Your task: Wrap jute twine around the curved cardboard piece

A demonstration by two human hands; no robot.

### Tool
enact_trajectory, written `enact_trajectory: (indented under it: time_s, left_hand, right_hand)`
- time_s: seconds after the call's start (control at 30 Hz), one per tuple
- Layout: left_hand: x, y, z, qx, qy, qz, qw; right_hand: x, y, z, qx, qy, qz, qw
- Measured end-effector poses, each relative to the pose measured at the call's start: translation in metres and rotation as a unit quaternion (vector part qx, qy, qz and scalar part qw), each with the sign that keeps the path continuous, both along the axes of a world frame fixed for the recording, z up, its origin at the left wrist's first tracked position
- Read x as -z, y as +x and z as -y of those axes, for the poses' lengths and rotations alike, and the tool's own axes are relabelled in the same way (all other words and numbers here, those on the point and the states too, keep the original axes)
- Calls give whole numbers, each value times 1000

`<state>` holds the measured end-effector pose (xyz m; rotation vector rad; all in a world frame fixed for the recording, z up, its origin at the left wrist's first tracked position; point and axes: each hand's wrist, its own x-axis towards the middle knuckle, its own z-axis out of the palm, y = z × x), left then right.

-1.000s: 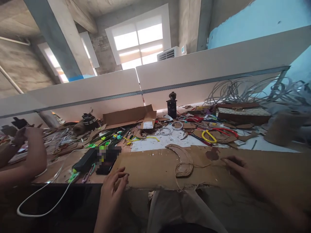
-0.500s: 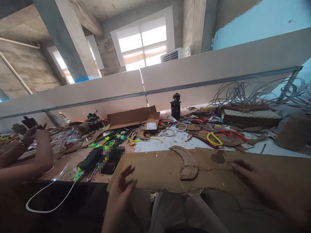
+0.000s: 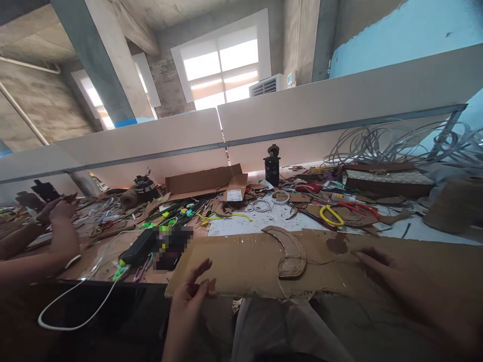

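Observation:
A flat cardboard sheet [image 3: 241, 261] lies along the near edge of the table. On it rests a curved, hook-shaped piece [image 3: 296, 251] covered with rows of twine. A loose strand of twine [image 3: 320, 262] runs from this piece to the right, where my right hand [image 3: 381, 266] pinches its end between thumb and fingers. My left hand [image 3: 194, 291] is over the sheet's left end, fingers apart and curved, holding nothing. Another bit of twine hangs from the lower tip of the curved piece.
A black power strip [image 3: 139, 246], a white cable [image 3: 71, 329] and scissors [image 3: 332, 215] with yellow and red handles lie around the sheet. Twine spools [image 3: 455, 206], wire coils and cardboard scraps are behind. Another person's hands [image 3: 60, 211] work at the far left.
My left hand has shifted slightly right, its fingers a little more curled. My right hand and the curved piece have hardly moved. The other person's hands have come closer together.

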<state>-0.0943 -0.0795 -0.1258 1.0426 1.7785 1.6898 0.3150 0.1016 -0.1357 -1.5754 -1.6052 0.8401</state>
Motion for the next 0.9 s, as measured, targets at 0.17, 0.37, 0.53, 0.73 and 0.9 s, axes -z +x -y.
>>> enact_trajectory:
  time_s: [0.17, 0.37, 0.53, 0.73, 0.9]
  left_hand:
    - [12, -2, 18, -27, -4, 14, 1000]
    - [46, -3, 48, -84, -24, 10, 996]
    - [44, -7, 68, -131, -79, 3, 988]
    - [-2, -3, 19, -33, -35, -70, 996]
    - [-30, 30, -86, 170, -86, -218, 957]
  right_hand:
    - [-4, -3, 2, 23, -2, -12, 1000]
    - [-12, -7, 7, 16, 3, 12, 1000]
    - [-12, -6, 5, 19, 6, 26, 999]
    - [9, -2, -1, -16, 34, -21, 999]
    - [14, 5, -8, -12, 29, -140, 990]
